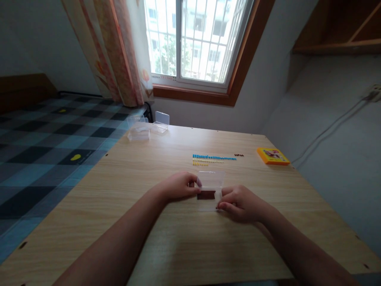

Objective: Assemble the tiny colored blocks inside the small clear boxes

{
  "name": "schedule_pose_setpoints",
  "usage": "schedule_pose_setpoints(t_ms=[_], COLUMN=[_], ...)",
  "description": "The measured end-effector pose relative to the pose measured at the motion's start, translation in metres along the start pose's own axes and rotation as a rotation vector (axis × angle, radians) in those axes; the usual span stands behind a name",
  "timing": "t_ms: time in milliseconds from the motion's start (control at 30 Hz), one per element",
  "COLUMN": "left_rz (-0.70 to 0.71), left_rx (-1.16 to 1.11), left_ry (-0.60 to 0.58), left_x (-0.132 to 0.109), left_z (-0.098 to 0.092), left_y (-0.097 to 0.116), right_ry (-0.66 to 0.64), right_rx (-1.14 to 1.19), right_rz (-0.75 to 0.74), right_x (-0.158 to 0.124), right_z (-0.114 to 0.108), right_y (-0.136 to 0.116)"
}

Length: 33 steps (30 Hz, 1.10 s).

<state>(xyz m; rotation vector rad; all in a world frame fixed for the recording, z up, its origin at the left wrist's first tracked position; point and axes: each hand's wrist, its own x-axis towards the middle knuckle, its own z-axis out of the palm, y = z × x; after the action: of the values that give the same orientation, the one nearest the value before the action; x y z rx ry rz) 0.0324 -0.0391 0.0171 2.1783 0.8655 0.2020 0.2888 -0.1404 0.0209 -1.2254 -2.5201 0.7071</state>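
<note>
You have a pale wood-grained table [166, 246] spreading across the lower and middle frame, with dark marks [23, 245] near its edges. Just below and right of center, your open clear box [206, 205] sits on it. Above that you see rows of blue pieces [205, 157] and yellow pieces [195, 163], with small dark pieces [238, 155] to their right. Clear plastic containers [138, 136] stand upper left; a yellow-orange case [273, 156] lies toward the right edge.
</note>
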Motion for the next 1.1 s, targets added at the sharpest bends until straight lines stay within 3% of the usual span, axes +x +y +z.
schedule_pose_setpoints(t_ms=[500, 1100], left_rz=[-0.012, -0.007], left_rx=[0.006, 0.003], left_ry=[-0.004, -0.002], left_x=[0.0003, -0.0007], left_z=[0.0008, 0.0000], left_y=[-0.0006, 0.0012], right_ry=[0.137, 0.099], right_rx=[-0.185, -0.182], right_rz=[0.093, 0.140], right_x=[-0.0003, 0.0026], right_z=[-0.0052, -0.0008], right_y=[0.0066, 0.0015])
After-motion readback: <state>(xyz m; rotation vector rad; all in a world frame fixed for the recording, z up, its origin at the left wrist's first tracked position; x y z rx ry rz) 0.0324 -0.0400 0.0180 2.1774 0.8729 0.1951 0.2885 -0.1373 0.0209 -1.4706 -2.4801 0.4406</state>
